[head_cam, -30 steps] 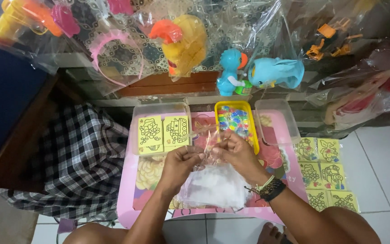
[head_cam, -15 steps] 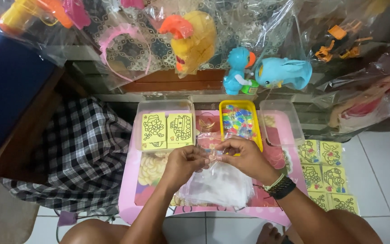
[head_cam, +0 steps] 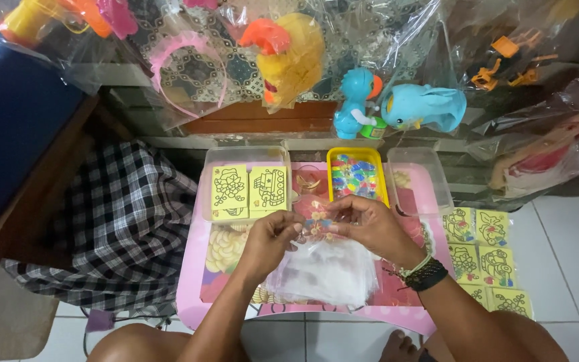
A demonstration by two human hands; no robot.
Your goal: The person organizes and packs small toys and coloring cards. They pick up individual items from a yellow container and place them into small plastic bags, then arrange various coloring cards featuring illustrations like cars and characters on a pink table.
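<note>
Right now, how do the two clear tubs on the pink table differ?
The left tub holds yellow picture cards; the right tub looks nearly empty. The left tub sits left of the yellow tray, the right tub to that tray's right. The left tub also looks wider than the right one. Both are clear, shallow, rectangular and lie at the far edge of the table, beyond the hands.

Tray w/ cards [head_cam: 246, 188] left of bead tray [head_cam: 357, 175]; both on table [head_cam: 192, 281].
</note>
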